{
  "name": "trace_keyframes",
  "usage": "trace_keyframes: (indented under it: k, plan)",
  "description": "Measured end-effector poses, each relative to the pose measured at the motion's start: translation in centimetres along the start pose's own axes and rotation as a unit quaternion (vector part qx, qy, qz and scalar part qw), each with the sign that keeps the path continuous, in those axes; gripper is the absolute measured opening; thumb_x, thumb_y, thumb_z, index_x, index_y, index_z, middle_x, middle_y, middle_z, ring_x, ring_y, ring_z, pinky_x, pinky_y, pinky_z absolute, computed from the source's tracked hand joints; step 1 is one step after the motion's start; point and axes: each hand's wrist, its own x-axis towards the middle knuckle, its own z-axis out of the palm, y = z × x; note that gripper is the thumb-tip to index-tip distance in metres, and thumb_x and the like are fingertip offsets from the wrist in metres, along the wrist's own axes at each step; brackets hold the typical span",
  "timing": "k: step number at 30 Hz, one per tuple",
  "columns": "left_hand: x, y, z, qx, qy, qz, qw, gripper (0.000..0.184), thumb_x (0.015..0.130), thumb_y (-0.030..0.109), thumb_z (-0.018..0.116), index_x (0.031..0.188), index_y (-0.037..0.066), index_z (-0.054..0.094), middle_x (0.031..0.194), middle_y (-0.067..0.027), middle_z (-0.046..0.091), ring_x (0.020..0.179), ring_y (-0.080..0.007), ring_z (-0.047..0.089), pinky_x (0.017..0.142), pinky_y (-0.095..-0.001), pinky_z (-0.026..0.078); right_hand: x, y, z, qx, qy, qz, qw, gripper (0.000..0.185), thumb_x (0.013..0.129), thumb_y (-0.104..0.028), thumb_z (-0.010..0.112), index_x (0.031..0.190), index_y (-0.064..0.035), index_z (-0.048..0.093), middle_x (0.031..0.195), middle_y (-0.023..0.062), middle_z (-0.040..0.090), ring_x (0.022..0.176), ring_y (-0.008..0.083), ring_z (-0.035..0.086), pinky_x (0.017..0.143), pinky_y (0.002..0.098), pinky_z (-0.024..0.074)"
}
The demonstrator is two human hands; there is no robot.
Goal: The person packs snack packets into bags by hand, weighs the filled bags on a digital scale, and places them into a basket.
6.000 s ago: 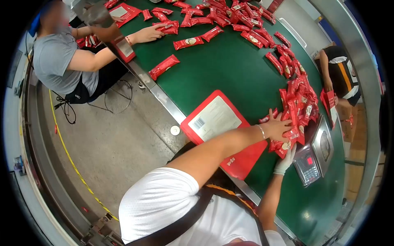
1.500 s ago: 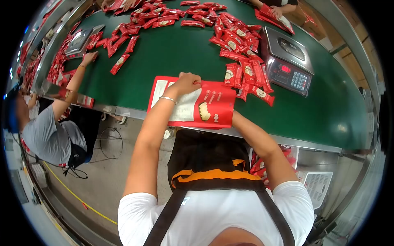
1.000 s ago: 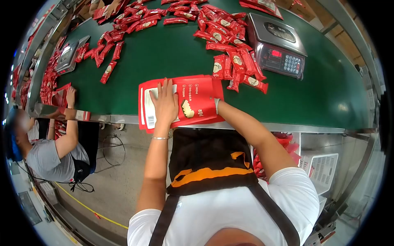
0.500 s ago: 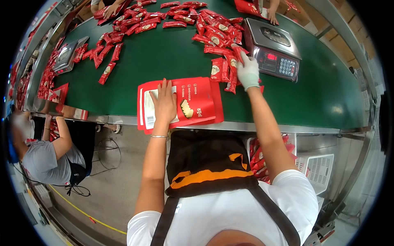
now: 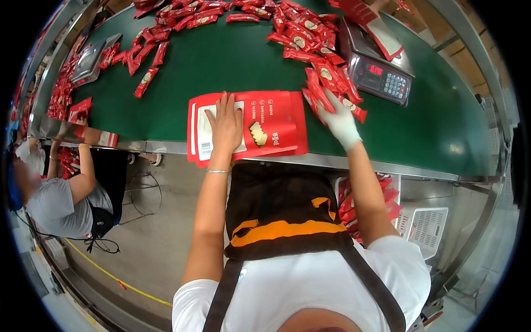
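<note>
My left hand [image 5: 225, 126] is bare and lies flat, fingers spread, on a stack of red printed pouches [image 5: 276, 123] at the near edge of the green table. A white glove covers my right hand [image 5: 340, 123], whose fingers are wrapped round several small red packets [image 5: 317, 95] just right of the pouches. Beyond that hand lies a heap of the same red packets [image 5: 304, 36]. To its right stands a scale [image 5: 380, 77] with a lit red display, and a red pouch [image 5: 371, 25] hangs over its plate.
Another scale [image 5: 91, 61] and more packets are at the left. A co-worker in a grey shirt [image 5: 69, 213] sits at the lower left. Under the table edge are a bin of red packets [image 5: 347, 207] and a white basket [image 5: 428, 229]. The metal table edge [image 5: 326, 160] runs across.
My right hand has come from the heap beside the scale toward me, bringing packets along. My left hand stays on the pouches. A red pouch now hangs over the right scale.
</note>
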Motion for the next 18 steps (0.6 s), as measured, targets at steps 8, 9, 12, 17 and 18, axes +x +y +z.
trace_keyframes:
  k: [8, 9, 12, 17, 18]
  plan:
    - [0.0, -0.2, 0.1, 0.001, 0.016, 0.024, 1.0, 0.051, 0.101, 0.025, 0.04, 0.146, 0.0, 0.039, 0.156, -0.0191, 0.032, 0.145, -0.039, 0.027, 0.117, -0.0625, 0.008, -5.1, -2.0, -1.1, 0.257, -0.305, 0.129, 0.908, 0.062, 0.082, -0.008, 0.066, 0.139, 0.0075, 0.048, 0.122, 0.0108, 0.062, 0.107, 0.0133, 0.059, 0.091, 0.0264, 0.0481]
    - [0.0, -0.1, 0.1, 0.014, 0.012, 0.027, 0.999, 0.052, 0.1, 0.024, 0.041, 0.146, 0.001, 0.038, 0.156, -0.0188, 0.033, 0.145, -0.0385, 0.027, 0.117, -0.0627, 0.008, -3.5, -0.5, -0.8, 0.255, -0.32, 0.141, 0.902, 0.061, 0.084, -0.008, 0.065, 0.141, 0.004, 0.048, 0.125, 0.0102, 0.061, 0.109, 0.0144, 0.06, 0.091, 0.0284, 0.0494]
    - [0.0, 0.4, -0.3, 0.046, 0.017, 0.038, 0.998, 0.053, 0.1, 0.024, 0.043, 0.147, 0.001, 0.037, 0.156, -0.018, 0.033, 0.145, -0.0378, 0.027, 0.117, -0.063, 0.008, 0.0, -0.7, 1.0, 0.02, -0.299, -0.008, 0.954, 0.053, 0.089, -0.012, 0.062, 0.14, -0.0025, 0.051, 0.136, 0.012, 0.056, 0.116, 0.0189, 0.058, 0.097, 0.0306, 0.0464]
    - [0.0, 1.2, -1.0, 0.143, 0.053, 0.108, 0.982, 0.056, 0.1, 0.026, 0.045, 0.149, 0.003, 0.034, 0.156, -0.0135, 0.034, 0.146, -0.0359, 0.027, 0.118, -0.0608, 0.009, 3.3, 3.5, 11.7, -0.017, -0.37, -0.302, 0.878, 0.032, 0.091, -0.024, 0.06, 0.12, -0.0091, 0.065, 0.135, 0.0151, 0.057, 0.126, 0.0321, 0.052, 0.103, 0.0397, 0.0422]
    - [0.2, 1.2, -1.2, 0.145, 0.049, 0.114, 0.982, 0.056, 0.1, 0.026, 0.045, 0.149, 0.003, 0.034, 0.156, -0.0135, 0.034, 0.146, -0.0359, 0.027, 0.118, -0.0608, 0.009, 3.3, 4.3, 11.6, -0.036, -0.372, -0.296, 0.879, 0.032, 0.091, -0.024, 0.06, 0.118, -0.0091, 0.065, 0.132, 0.0152, 0.058, 0.124, 0.0324, 0.053, 0.102, 0.0399, 0.0425]
